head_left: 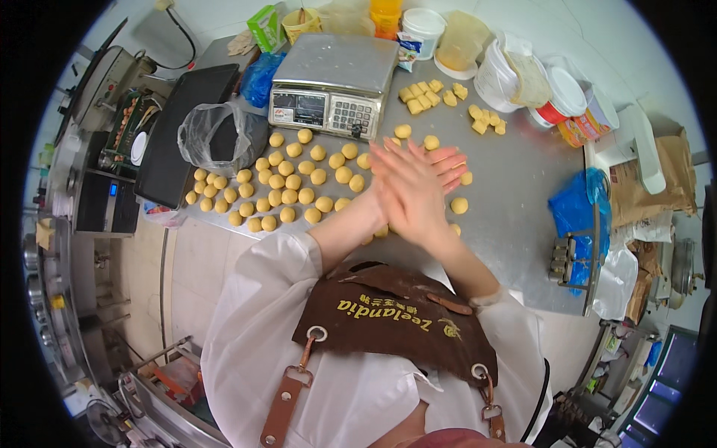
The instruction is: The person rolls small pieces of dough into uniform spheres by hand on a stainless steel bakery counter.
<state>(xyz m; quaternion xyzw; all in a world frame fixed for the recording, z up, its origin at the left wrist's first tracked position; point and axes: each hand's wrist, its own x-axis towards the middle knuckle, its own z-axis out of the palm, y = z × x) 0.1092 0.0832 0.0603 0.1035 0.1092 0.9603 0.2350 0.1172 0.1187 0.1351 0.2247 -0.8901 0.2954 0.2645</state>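
My two hands are pressed palm to palm above the steel table, crossed at a slant with fingers extended. My right hand point(413, 193) lies over my left hand point(447, 164), whose fingers show beyond it to the right. Anything between the palms is hidden. Round yellow dough balls point(306, 196) are spread on the table left of my hands, and a few lie around them, such as a dough ball point(459, 205) to the right. Cut dough pieces point(420, 97) sit farther back, with a smaller group of dough chunks point(487, 119) to their right.
A digital scale point(332, 82) stands at the back. Left of it are a bag-lined tub point(216, 138) and a black tray point(187, 97). Tubs and a white bucket point(423, 31) line the wall. Blue plastic point(575, 213) hangs at the table's point(515, 239) right edge.
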